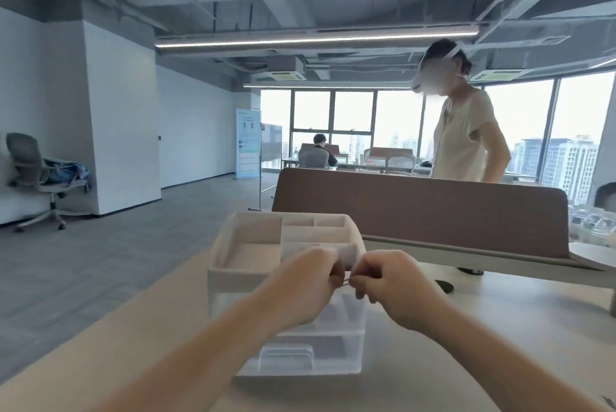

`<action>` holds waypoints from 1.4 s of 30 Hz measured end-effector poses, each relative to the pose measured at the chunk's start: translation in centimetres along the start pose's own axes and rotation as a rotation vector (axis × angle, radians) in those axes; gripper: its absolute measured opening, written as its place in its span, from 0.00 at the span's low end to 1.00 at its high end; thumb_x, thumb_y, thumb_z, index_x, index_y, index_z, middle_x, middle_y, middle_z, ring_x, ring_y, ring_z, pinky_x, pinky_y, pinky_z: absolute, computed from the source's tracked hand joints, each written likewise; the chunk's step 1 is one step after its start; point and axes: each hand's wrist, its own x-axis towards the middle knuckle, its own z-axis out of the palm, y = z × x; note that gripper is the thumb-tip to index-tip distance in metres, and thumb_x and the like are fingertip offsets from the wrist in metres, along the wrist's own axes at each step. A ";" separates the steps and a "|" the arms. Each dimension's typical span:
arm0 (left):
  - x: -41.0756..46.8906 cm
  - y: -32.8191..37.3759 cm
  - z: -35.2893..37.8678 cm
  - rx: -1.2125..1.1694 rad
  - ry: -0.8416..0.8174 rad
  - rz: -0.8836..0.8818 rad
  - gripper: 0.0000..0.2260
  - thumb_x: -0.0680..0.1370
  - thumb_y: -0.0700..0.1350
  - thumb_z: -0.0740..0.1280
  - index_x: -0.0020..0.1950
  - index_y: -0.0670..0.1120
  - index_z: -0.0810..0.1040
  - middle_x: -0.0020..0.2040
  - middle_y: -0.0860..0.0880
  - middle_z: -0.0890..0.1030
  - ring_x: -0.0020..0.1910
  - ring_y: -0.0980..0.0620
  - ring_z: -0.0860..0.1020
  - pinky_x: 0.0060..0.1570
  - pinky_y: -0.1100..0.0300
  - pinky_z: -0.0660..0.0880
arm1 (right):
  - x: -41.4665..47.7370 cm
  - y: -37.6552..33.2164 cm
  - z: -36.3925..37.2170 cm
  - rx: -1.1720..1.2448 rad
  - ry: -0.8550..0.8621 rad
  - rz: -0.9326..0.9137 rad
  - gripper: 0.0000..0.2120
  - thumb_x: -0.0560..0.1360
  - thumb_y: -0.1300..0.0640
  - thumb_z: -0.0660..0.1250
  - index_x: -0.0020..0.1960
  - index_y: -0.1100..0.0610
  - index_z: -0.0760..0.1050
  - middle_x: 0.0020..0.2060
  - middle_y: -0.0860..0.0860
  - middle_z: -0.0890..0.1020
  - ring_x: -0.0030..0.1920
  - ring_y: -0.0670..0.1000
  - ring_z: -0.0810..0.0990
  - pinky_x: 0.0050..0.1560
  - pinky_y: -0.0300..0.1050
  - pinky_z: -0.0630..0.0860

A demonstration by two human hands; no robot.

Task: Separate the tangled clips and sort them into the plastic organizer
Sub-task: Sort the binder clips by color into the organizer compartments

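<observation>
Both hands are raised in front of the white plastic organizer (233, 273), which stands on the pale beige table (500, 345). The left hand (300, 288) and the right hand (396, 288) face each other with fingers curled and fingertips nearly touching. Each hand pinches one side of the small dark thin-wire clips (346, 279), which span the narrow gap between the hands. The clips are held in the air, in line with the front right edge of the organizer's compartmented top tray and above its translucent drawers. The number of clips in the bundle cannot be told. A small dark flat object (445, 286) lies on the table just right of the right hand. A brown fabric divider panel (416, 211) stands behind the table. A person in a pale top (466, 138) stands beyond it.
</observation>
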 end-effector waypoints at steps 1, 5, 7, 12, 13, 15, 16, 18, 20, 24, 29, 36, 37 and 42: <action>0.4 -0.8 -0.7 0.002 0.015 -0.037 0.04 0.78 0.46 0.64 0.44 0.51 0.78 0.43 0.52 0.80 0.44 0.51 0.77 0.46 0.54 0.75 | 1.1 -0.5 0.3 -0.022 0.014 -0.014 0.08 0.75 0.53 0.69 0.38 0.48 0.80 0.33 0.44 0.82 0.35 0.44 0.78 0.41 0.44 0.78; 1.3 -3.5 -2.7 0.045 0.054 -0.152 0.04 0.78 0.43 0.64 0.47 0.50 0.77 0.47 0.53 0.80 0.47 0.52 0.76 0.48 0.58 0.73 | 5.0 -1.7 2.0 -0.132 0.040 -0.051 0.07 0.75 0.52 0.69 0.39 0.48 0.80 0.35 0.45 0.81 0.37 0.50 0.78 0.42 0.50 0.79; 1.3 -4.4 -3.1 0.073 0.071 -0.175 0.05 0.78 0.42 0.63 0.47 0.51 0.77 0.48 0.52 0.80 0.47 0.52 0.76 0.47 0.59 0.71 | 6.3 -2.3 2.9 -0.211 0.048 -0.073 0.07 0.76 0.52 0.67 0.40 0.48 0.80 0.34 0.46 0.80 0.38 0.51 0.78 0.42 0.51 0.80; 1.0 -5.5 -3.4 0.104 0.084 -0.204 0.05 0.79 0.43 0.62 0.48 0.51 0.78 0.47 0.53 0.80 0.46 0.53 0.76 0.42 0.60 0.69 | 8.7 -3.0 4.6 -0.420 -0.012 -0.117 0.11 0.77 0.57 0.63 0.39 0.52 0.81 0.35 0.50 0.79 0.42 0.53 0.76 0.43 0.47 0.78; 0.9 -5.6 -3.4 0.099 0.087 -0.201 0.05 0.79 0.44 0.62 0.47 0.51 0.77 0.47 0.53 0.80 0.45 0.52 0.76 0.42 0.61 0.68 | 9.0 -3.0 4.8 -0.448 -0.020 -0.121 0.12 0.76 0.58 0.62 0.35 0.52 0.77 0.34 0.50 0.77 0.41 0.54 0.76 0.43 0.48 0.79; 0.7 -5.7 -3.5 0.092 0.095 -0.192 0.05 0.79 0.44 0.63 0.46 0.51 0.77 0.45 0.53 0.80 0.45 0.52 0.76 0.40 0.61 0.68 | 9.3 -2.9 4.9 -0.471 -0.035 -0.127 0.15 0.76 0.60 0.61 0.31 0.52 0.71 0.32 0.51 0.74 0.39 0.55 0.73 0.43 0.48 0.78; 0.6 -5.7 -3.5 0.091 0.101 -0.189 0.05 0.79 0.44 0.63 0.47 0.51 0.77 0.45 0.53 0.80 0.44 0.53 0.76 0.39 0.62 0.68 | 9.3 -2.9 4.8 -0.471 -0.037 -0.122 0.14 0.76 0.60 0.61 0.32 0.51 0.72 0.33 0.51 0.75 0.39 0.55 0.73 0.42 0.47 0.78; 0.4 -5.3 -3.5 0.074 0.104 -0.171 0.04 0.79 0.44 0.63 0.47 0.50 0.78 0.43 0.54 0.79 0.43 0.54 0.76 0.38 0.64 0.68 | 8.9 -2.5 4.3 -0.451 -0.018 -0.132 0.13 0.78 0.58 0.60 0.38 0.51 0.79 0.36 0.51 0.79 0.41 0.54 0.75 0.42 0.46 0.78; 0.1 -4.3 -3.3 0.037 0.105 -0.138 0.04 0.79 0.44 0.64 0.46 0.50 0.78 0.42 0.55 0.79 0.42 0.55 0.76 0.41 0.63 0.72 | 8.0 -1.9 3.7 -0.380 0.019 -0.129 0.12 0.78 0.55 0.61 0.42 0.50 0.82 0.36 0.49 0.79 0.40 0.53 0.75 0.41 0.47 0.78; -0.8 -1.0 -1.7 0.004 0.062 -0.043 0.06 0.79 0.46 0.64 0.44 0.50 0.78 0.39 0.54 0.79 0.40 0.53 0.77 0.43 0.56 0.75 | 4.2 -0.2 1.6 -0.313 0.045 -0.097 0.11 0.77 0.54 0.62 0.39 0.48 0.79 0.37 0.47 0.81 0.38 0.51 0.78 0.42 0.49 0.79; -2.1 4.4 2.9 -0.051 -0.103 0.048 0.05 0.79 0.48 0.64 0.45 0.51 0.77 0.41 0.54 0.80 0.41 0.54 0.77 0.40 0.62 0.71 | -3.0 4.6 -1.7 -0.408 -0.016 0.042 0.09 0.78 0.50 0.61 0.48 0.48 0.80 0.45 0.45 0.81 0.44 0.49 0.77 0.45 0.49 0.78; -3.6 10.4 12.9 0.045 -0.504 0.121 0.13 0.78 0.58 0.64 0.57 0.52 0.76 0.56 0.52 0.77 0.51 0.51 0.75 0.51 0.57 0.73 | -13.8 13.8 -6.4 -0.573 -0.241 0.344 0.15 0.78 0.46 0.65 0.62 0.50 0.77 0.56 0.48 0.80 0.53 0.50 0.76 0.53 0.44 0.73; -3.8 11.4 14.1 0.060 -0.559 0.121 0.16 0.77 0.59 0.65 0.61 0.53 0.75 0.59 0.51 0.75 0.54 0.50 0.75 0.54 0.56 0.72 | -15.0 15.0 -7.0 -0.600 -0.286 0.388 0.17 0.78 0.44 0.65 0.64 0.50 0.76 0.56 0.47 0.79 0.52 0.50 0.75 0.52 0.44 0.73; -4.0 15.3 18.7 0.081 -0.688 0.156 0.29 0.74 0.61 0.70 0.71 0.53 0.68 0.67 0.48 0.68 0.66 0.47 0.70 0.61 0.53 0.70 | -20.0 18.5 -9.0 -0.620 -0.430 0.550 0.34 0.72 0.31 0.65 0.74 0.45 0.66 0.67 0.47 0.76 0.61 0.53 0.77 0.61 0.51 0.76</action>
